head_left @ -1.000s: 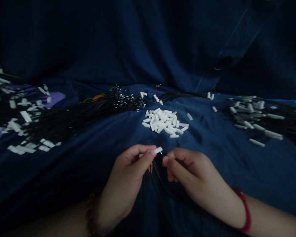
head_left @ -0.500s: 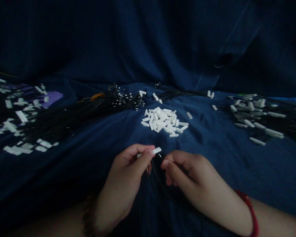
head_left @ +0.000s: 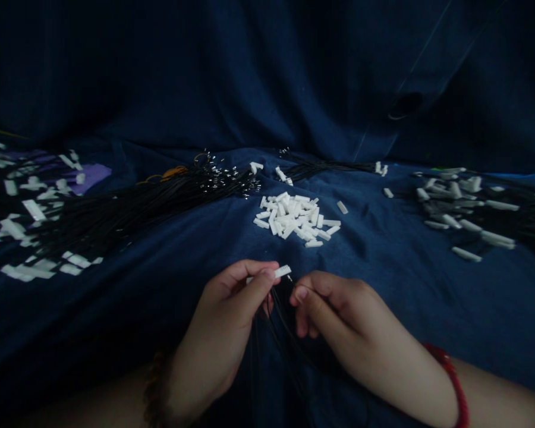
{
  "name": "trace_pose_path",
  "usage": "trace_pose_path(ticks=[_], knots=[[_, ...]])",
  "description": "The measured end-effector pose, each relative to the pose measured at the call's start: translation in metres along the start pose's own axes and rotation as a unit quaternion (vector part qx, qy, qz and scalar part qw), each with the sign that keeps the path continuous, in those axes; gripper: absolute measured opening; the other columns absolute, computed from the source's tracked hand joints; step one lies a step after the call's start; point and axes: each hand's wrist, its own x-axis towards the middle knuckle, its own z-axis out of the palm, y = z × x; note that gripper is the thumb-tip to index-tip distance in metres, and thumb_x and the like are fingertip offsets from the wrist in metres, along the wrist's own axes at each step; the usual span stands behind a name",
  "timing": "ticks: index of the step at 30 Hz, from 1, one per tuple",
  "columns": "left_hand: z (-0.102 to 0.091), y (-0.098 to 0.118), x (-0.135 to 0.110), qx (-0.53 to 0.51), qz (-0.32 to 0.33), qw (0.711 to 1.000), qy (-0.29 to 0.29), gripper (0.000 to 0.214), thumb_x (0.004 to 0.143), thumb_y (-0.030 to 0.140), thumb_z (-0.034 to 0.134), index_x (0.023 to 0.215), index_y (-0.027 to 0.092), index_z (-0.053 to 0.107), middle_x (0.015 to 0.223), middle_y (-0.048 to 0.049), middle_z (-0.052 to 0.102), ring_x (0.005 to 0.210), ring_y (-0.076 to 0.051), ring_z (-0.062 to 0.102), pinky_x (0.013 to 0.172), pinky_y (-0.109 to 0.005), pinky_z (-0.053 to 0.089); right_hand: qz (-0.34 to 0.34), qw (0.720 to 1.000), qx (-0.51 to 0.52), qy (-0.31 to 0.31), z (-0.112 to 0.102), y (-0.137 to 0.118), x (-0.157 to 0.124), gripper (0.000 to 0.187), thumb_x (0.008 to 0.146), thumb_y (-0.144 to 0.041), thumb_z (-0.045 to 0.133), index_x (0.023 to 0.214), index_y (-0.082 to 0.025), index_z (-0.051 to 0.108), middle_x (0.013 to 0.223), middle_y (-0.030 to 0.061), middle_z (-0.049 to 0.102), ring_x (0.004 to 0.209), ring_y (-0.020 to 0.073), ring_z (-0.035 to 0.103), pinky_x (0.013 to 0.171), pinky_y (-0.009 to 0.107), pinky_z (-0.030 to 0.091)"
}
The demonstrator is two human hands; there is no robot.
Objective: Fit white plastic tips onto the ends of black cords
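1. The white connector is tiny and gripped only at its rear. I judge that a hard push from the side could twist it out of the pinch, and it would drop among the loose black strands hanging at 6 o'clock below it.
2. The black wire is hard to see against the dark blue cloth in this dim light. Its tip could miss the connector's opening, bend, or enter the wrong slot.
3. The left hand rises from 7 o'clock with its palm turned inward. Thumb and forefinger clamp the connector, whose free end points toward 3 o'clock.
4. The right hand, with a red bracelet on its wrist, comes in from 4 o'clock. Its thumb and forefinger are pinched tight on the wire, with the tip just beside the connector. The other fingers curl under.
5. A heap of spare connectors lies at 12 o'clock from the hands. A wire bundle lies at 10 o'clock and another scattered lot at 2 o'clock.
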Motion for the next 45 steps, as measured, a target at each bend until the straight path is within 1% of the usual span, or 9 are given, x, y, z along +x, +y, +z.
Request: trace_pose_path(ticks=[6,10,26,31,36,39,42,44,45], knots=[[-0.001,0.0,-0.002,0.011,0.007,1.0,-0.001,0.014,0.074,0.031,0.059,0.079,0.018,0.064,0.065,0.0012,0.056,0.061,-0.01,0.047,0.058,-0.022,0.036,0.012,0.999,-0.021,0.026,0.001,-0.002,-0.001,0.023,0.087,-0.024,0.041,0.067,-0.018,0.05,0.056,-0.005,0.055,0.05,0.0073,0.05,0.05,0.019,0.035],[-0.001,-0.002,-0.002,0.011,0.004,1.0,0.003,0.015,0.074,0.031,0.059,0.078,0.018,0.064,0.068,0.0006,0.057,0.06,-0.009,0.047,0.057,-0.022,0.036,0.017,0.999,-0.024,0.044,0.003,-0.003,0.0,0.021,0.086,-0.025,0.043,0.067,-0.018,0.049,0.055,-0.0048,0.055,0.049,0.0077,0.05,0.048,0.019,0.035],[-0.002,-0.003,-0.004,0.022,0.016,1.0,-0.009,0.015,0.076,0.032,0.056,0.08,0.019,0.063,0.072,0.0002,0.058,0.061,-0.01,0.047,0.057,-0.022,0.036,0.024,0.996,-0.062,0.058,0.006,-0.003,0.003,0.023,0.086,-0.026,0.04,0.065,-0.017,0.048,0.052,-0.0043,0.052,0.046,0.0081,0.048,0.046,0.02,0.032],[-0.002,-0.004,-0.003,0.067,0.036,0.997,-0.001,0.017,0.074,0.033,0.057,0.081,0.019,0.064,0.068,0.0006,0.057,0.059,-0.011,0.046,0.054,-0.022,0.036,0.022,0.997,-0.052,0.058,0.007,0.0,0.004,0.024,0.087,-0.027,0.04,0.066,-0.017,0.048,0.053,-0.0042,0.052,0.047,0.008,0.048,0.047,0.02,0.032],[-0.002,-0.001,-0.004,0.12,0.043,0.992,-0.024,0.016,0.075,0.033,0.056,0.079,0.02,0.064,0.061,0.0023,0.055,0.056,-0.011,0.047,0.051,-0.022,0.035,0.003,0.996,-0.058,0.074,0.008,0.001,0.0,0.025,0.088,-0.026,0.038,0.065,-0.017,0.046,0.052,-0.0059,0.051,0.045,0.0055,0.047,0.047,0.017,0.033],[-0.002,0.001,-0.004,0.154,0.069,0.985,-0.02,0.014,0.076,0.032,0.055,0.077,0.021,0.063,0.069,0.0016,0.06,0.061,-0.011,0.051,0.054,-0.021,0.037,-0.013,0.989,-0.131,0.068,0.005,0.0,0.001,0.026,0.089,-0.025,0.034,0.067,-0.018,0.044,0.053,-0.006,0.05,0.046,0.005,0.047,0.046,0.016,0.033],[-0.001,0.004,-0.002,0.205,0.092,0.974,-0.036,0.018,0.08,0.032,0.049,0.085,0.021,0.062,0.081,-0.0017,0.065,0.07,-0.014,0.057,0.061,-0.023,0.042,-0.017,0.976,-0.208,0.057,-0.002,0.002,0.005,0.021,0.087,-0.025,0.038,0.069,-0.018,0.045,0.057,-0.0042,0.051,0.05,0.0076,0.048,0.047,0.019,0.031],[0.0,0.007,-0.003,0.276,0.146,0.948,-0.062,0.025,0.084,0.031,0.041,0.095,0.02,0.061,0.094,-0.005,0.064,0.084,-0.017,0.058,0.074,-0.027,0.043,-0.014,0.968,-0.245,0.056,-0.008,0.006,0.007,0.018,0.085,-0.025,0.041,0.07,-0.017,0.046,0.058,-0.0023,0.052,0.05,0.0098,0.048,0.047,0.022,0.028],[0.0,0.01,-0.004,0.33,0.186,0.923,-0.071,0.029,0.085,0.03,0.038,0.102,0.02,0.059,0.105,-0.0071,0.061,0.095,-0.018,0.055,0.082,-0.03,0.041,-0.013,0.963,-0.265,0.057,-0.011,0.008,0.008,0.017,0.084,-0.025,0.041,0.07,-0.017,0.047,0.058,-0.0014,0.053,0.049,0.0106,0.048,0.047,0.022,0.027]])
